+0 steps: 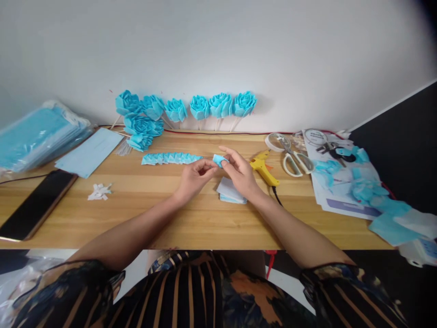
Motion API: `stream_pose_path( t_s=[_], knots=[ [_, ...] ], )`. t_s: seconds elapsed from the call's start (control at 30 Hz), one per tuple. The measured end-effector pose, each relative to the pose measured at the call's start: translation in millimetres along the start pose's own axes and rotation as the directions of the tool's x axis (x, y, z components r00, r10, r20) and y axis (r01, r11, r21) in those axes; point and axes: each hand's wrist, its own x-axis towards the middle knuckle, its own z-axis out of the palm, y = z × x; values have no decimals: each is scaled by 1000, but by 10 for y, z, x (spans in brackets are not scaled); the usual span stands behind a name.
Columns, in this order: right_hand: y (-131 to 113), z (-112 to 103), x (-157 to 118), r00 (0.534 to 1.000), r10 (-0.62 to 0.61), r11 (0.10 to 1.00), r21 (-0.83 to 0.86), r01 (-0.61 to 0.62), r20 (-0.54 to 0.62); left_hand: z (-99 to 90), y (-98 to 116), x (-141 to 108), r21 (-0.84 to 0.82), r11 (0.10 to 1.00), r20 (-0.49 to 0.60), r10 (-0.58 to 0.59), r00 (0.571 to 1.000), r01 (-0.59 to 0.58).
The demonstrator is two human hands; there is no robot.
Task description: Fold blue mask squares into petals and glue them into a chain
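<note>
Striped clothing (184, 296) adjoins table edge (235, 247), well apart from right hand (239, 172) pinching blue piece (218, 159), left fingertips (212, 163) together.

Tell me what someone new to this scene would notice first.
Probably the bright blue flowers would catch the eye first, ranged along the wall at the back of the table, bunched up at the left end. Next come the two hands in the middle, the right hand pinching a small blue piece with the left hand close beside it. The yellow glue gun stands out just right of them.
</note>
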Motion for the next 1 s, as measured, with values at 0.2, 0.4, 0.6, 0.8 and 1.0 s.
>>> stream_pose_path(
  t_s=[0.2, 0.4, 0.6, 0.8, 1.0],
  knots=[
    [8, 25, -15, 999, 18, 999, 36, -19, 47, -18, -8, 30, 4, 1000, -65, -15, 998, 15],
    [-18, 32, -27, 997, 17, 999, 40, -19, 72, -27, -17, 34, 6, 999, -93, -40, 995, 41],
    [-16, 29, -25, 997, 10, 999, 39, -13, 80, -39, -27, 40, 43, 998, -109, -49, 993, 54],
    [-34, 31, -15, 997, 11, 1000, -6, -10, 77, -42, -10, 39, 76, 994, -106, -69, 992, 77],
    [-9, 30, -9, 998, 17, 999, -42, -15, 64, -26, -34, 40, 101, 993, -92, -52, 994, 62]
  ],
)
